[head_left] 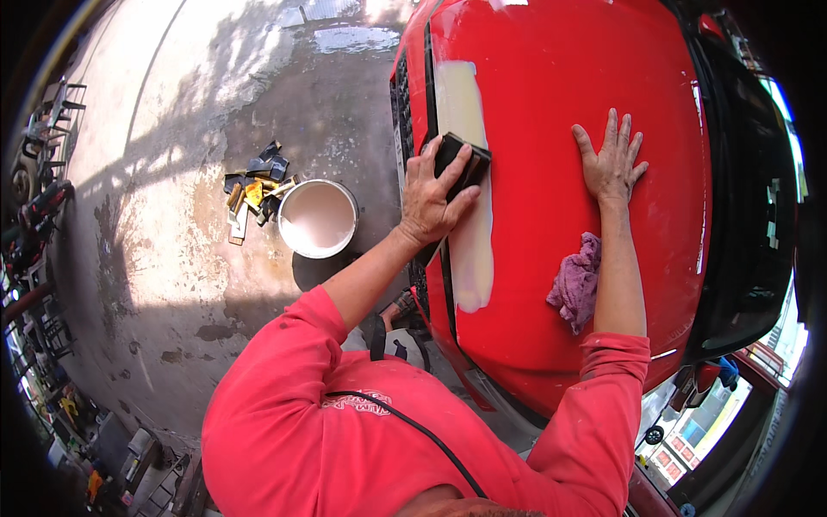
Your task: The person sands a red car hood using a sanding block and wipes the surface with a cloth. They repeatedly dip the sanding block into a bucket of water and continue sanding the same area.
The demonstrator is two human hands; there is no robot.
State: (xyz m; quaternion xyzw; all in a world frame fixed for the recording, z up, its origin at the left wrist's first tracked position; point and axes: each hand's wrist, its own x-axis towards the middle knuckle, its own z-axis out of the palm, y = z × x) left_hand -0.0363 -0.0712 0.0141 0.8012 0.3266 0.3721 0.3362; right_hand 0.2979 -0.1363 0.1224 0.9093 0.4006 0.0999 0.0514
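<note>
"What is the left hand (pixel 435 196) holding?"

"It is clamping onto a black sanding block (pixel 465 164), which is sitting on the pale filler strip (pixel 471 271) at the left of the red car hood (pixel 538 112)."

"And the right hand (pixel 612 169)?"

"It is lying flat on the hood, fingers resting wide apart (a purple rag (pixel 575 284) is lying nearer)."

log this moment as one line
left hand: gripping black block at pale patch | right hand: splayed on red hood | purple cloth: beside right forearm | white bucket: on floor
</note>
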